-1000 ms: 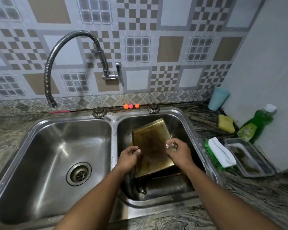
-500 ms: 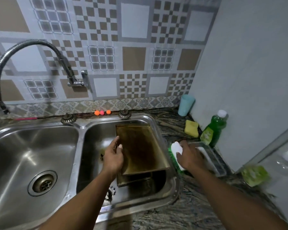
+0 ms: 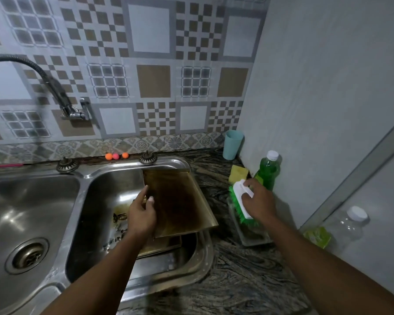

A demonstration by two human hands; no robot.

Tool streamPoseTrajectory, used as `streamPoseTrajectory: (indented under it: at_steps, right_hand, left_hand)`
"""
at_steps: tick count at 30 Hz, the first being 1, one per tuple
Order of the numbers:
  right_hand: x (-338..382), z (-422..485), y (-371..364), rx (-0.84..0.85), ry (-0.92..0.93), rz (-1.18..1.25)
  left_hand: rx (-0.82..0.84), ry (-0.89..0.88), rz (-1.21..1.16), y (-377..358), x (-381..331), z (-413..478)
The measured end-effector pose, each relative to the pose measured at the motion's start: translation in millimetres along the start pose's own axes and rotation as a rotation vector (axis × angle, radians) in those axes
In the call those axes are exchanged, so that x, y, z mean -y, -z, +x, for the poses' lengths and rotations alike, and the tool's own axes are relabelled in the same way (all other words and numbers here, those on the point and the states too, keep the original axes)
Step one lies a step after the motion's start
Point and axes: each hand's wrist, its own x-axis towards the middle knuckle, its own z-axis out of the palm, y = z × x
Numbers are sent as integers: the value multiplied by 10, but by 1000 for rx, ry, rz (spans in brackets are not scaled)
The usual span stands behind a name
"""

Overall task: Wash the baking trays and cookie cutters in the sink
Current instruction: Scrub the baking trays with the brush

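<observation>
top tray [image 3: 180, 201]: in the right basin of the sink [image 3: 200, 264], tilted, left edge raised, right edge lying over the rim. A second ago it leaned toward the basin's back wall.
lower tray [image 3: 166, 244]: under it, mostly hidden.
cookie cutters [image 3: 120, 217]: on the basin floor, left of the trays; blurred.
left hand [image 3: 141, 217]: clamped on the top tray's left edge, thumb on top. Same grip as before.
right hand [image 3: 259, 203]: was on the tray a second ago, now off it, fingers curled round the white handle of the scrub brush [image 3: 239, 189].
scrub brush: green bristles down, over the clear container [image 3: 255, 237] on the counter.
nearby: yellow sponge [image 3: 238, 172], green soap bottle [image 3: 268, 171], teal cup [image 3: 232, 144] in the corner.
</observation>
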Motion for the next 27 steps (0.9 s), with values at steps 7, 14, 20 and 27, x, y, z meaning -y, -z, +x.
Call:
streamPoseTrajectory:
  at_steps: [7,14,20,27]
  right_hand:
    - [-476,-114,-156,62,-64,-107]
    - [-483,-173,-319,26,-57,-117]
    - [-101,-91,-250,-149,-187,132]
    - [1480,25,-768,-127,-143,364]
  left_hand:
    - [71,26,-32,-158,76,-15]
    - [58,-23,-9,-55,13,-35]
    - [49,-43,-28,167,-4,64]
    - [134,-149,24,638,-182,56]
